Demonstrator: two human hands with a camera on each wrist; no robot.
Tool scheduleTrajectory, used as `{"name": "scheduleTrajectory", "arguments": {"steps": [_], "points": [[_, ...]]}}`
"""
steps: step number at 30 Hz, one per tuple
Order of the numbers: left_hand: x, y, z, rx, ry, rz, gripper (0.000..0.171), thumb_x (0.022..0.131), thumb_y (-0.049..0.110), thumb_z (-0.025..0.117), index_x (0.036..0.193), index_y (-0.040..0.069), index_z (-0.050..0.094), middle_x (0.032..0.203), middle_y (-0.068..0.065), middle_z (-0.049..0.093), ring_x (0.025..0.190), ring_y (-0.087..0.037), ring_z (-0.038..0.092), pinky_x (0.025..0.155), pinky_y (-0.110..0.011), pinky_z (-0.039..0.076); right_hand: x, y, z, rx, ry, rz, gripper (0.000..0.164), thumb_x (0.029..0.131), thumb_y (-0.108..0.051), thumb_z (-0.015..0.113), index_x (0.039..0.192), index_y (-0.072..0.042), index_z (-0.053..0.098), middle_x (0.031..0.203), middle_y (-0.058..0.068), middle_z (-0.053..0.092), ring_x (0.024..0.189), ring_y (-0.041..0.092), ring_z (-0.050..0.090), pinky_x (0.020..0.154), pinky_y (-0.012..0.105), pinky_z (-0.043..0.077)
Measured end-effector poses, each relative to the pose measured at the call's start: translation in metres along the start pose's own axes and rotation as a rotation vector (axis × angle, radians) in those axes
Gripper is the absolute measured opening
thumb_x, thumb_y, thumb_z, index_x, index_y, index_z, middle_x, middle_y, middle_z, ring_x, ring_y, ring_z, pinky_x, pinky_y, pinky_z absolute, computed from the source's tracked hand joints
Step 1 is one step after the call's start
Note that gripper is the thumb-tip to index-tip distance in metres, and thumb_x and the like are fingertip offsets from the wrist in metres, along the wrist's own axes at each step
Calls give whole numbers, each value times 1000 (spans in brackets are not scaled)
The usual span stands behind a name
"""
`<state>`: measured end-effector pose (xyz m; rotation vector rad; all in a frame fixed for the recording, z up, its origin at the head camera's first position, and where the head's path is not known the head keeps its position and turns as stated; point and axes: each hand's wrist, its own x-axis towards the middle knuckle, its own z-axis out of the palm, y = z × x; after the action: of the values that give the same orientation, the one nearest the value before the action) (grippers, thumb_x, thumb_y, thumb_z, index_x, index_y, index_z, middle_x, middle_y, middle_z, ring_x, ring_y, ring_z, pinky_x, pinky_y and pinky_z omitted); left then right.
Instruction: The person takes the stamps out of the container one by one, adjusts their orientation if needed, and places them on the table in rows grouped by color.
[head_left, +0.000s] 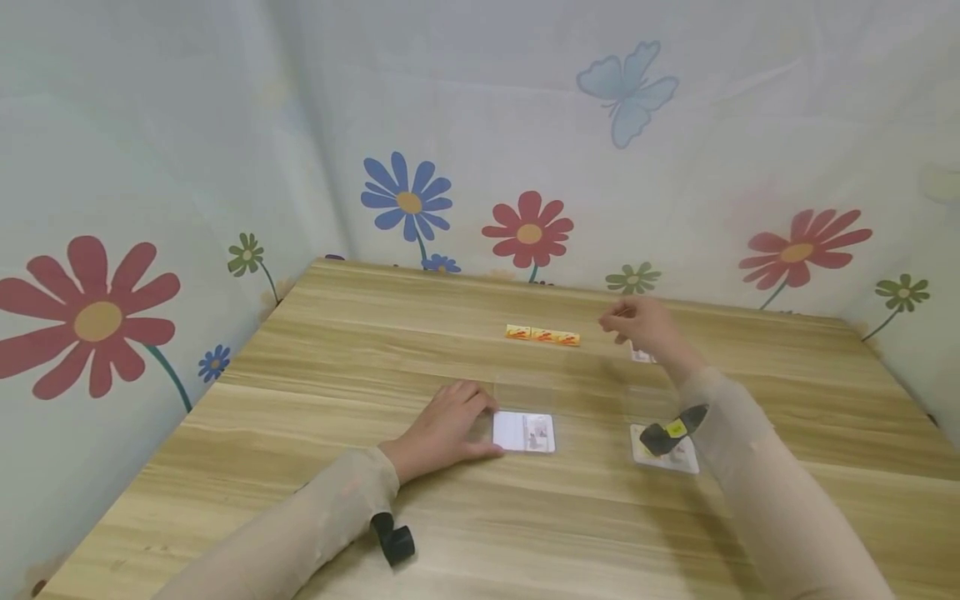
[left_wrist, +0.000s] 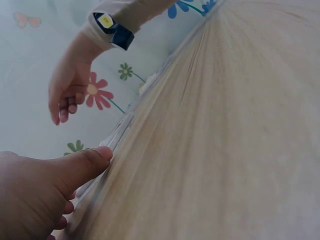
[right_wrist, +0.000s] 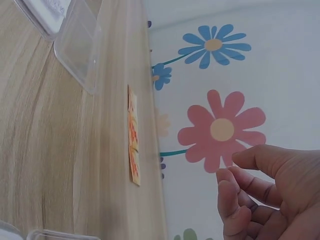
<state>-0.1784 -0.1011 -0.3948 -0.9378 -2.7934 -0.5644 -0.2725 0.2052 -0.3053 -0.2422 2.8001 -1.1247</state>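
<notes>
My left hand (head_left: 447, 425) holds the left side of a flat clear plastic case (head_left: 512, 432), its thumb at the near corner and a finger at the far one. White paper with a small printed picture lies inside, and the case's transparent lid (right_wrist: 77, 50) is folded back on the table. My right hand (head_left: 643, 327) hovers over the table's far right part, fingers loosely bent. In the right wrist view its thumb and index fingertips stand slightly apart with nothing visible between them. Below it lies a small printed piece (head_left: 642, 355), partly hidden by the hand.
A second clear case (head_left: 666, 460) with a printed card and raised lid lies under the right forearm. Farther back is a row of yellow-orange printed pieces (head_left: 543, 335). The wooden table (head_left: 300, 333) meets a flower-print curtain (head_left: 465, 100) behind. Black straps hang at both wrists.
</notes>
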Motion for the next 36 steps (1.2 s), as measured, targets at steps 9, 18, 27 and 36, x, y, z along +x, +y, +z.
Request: {"name": "scheduleTrajectory", "arguments": {"steps": [9, 18, 27, 36], "points": [[0, 2, -1, 10, -7, -8, 52, 75, 48, 77, 109, 12, 63, 111, -3, 59, 111, -24, 53, 98, -43, 42, -13, -6, 1, 34, 20, -48, 26, 96, -22, 56, 110, 0, 60, 105, 19, 66, 82, 21, 61, 57, 23, 47], [0, 1, -1, 17, -1, 0, 52, 75, 48, 77, 109, 12, 63, 112, -4, 59, 112, -24, 53, 98, -43, 42, -24, -3, 5, 37, 55, -75, 24, 95, -22, 58, 109, -2, 60, 101, 17, 66, 78, 19, 60, 59, 24, 48], [-1, 1, -2, 15, 0, -5, 53, 75, 49, 77, 109, 12, 63, 112, -4, 60, 113, -25, 53, 99, -44, 42, -37, -3, 12, 75, 92, -76, 25, 94, -21, 60, 111, -2, 61, 103, 20, 65, 77, 17, 60, 59, 24, 49], [-1, 2, -2, 9, -3, -6, 52, 75, 49, 77, 110, 12, 63, 114, -4, 59, 114, -25, 53, 99, -44, 42, -50, -4, 24, 115, 118, -131, 22, 93, -20, 63, 108, -4, 63, 97, 14, 66, 78, 14, 58, 63, 26, 51]]}}
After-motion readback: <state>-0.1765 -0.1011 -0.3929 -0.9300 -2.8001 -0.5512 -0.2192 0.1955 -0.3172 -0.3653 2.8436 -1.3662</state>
